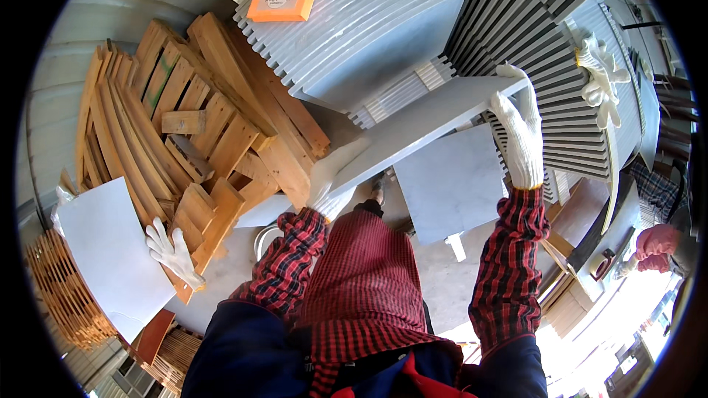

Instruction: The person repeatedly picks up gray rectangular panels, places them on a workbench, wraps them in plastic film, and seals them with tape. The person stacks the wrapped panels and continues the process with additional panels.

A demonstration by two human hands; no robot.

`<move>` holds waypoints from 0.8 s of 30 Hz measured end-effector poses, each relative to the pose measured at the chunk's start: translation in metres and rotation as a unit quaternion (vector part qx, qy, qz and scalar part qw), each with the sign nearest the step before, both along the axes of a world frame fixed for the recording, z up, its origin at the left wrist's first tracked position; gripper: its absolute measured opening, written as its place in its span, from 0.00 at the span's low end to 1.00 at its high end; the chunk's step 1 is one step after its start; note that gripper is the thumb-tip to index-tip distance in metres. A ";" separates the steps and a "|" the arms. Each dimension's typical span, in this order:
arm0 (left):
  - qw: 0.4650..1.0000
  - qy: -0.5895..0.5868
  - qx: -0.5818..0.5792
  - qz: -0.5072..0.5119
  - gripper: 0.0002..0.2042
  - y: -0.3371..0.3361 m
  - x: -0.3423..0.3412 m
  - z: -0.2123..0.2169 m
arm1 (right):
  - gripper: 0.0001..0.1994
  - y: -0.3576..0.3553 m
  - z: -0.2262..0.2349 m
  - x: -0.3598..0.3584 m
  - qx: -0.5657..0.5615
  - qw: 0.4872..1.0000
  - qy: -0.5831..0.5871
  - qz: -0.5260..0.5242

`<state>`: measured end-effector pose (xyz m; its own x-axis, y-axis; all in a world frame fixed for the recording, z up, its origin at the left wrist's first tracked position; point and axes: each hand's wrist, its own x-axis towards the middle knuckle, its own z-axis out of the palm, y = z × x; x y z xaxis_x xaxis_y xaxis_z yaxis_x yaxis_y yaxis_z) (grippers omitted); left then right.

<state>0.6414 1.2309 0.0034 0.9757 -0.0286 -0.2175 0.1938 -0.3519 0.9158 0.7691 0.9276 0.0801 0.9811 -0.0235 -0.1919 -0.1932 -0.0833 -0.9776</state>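
Observation:
A flat grey slab (435,119) with a pale edge is held tilted in front of me, between both my white-gloved hands. My left hand (330,183) grips its lower left end; some of those fingers are hidden behind it. At the upper right corner, my right hand (523,129) has its fingers wrapped round the slab's edge. Just beyond stands a tall stack of grey slabs (391,29), with an orange box (282,2) on top. Below the held slab lies another flat grey slab (453,180), partly covered by it.
Wooden pallets and boards (199,103) are piled at the left. A white panel (114,250) leans there, with a loose white glove (173,254) beside it. Rows of slabs (531,22) fill the far right, where more white gloves (601,77) hang. Another person's sleeve (655,247) shows at the right edge.

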 end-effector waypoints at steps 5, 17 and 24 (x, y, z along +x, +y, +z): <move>0.960 0.226 -0.160 0.034 0.20 -0.022 -0.038 0.057 | 0.35 -0.038 0.024 -0.040 -0.310 0.939 -0.148 -0.006; 0.866 0.330 -0.302 0.225 0.26 -0.134 -0.121 -0.104 | 0.32 -0.084 -0.164 -0.078 -0.350 0.923 0.146 -0.061; 0.887 0.390 0.000 0.246 0.43 -0.156 -0.119 -0.181 | 0.34 -0.080 -0.206 -0.052 -0.381 0.911 0.156 -0.028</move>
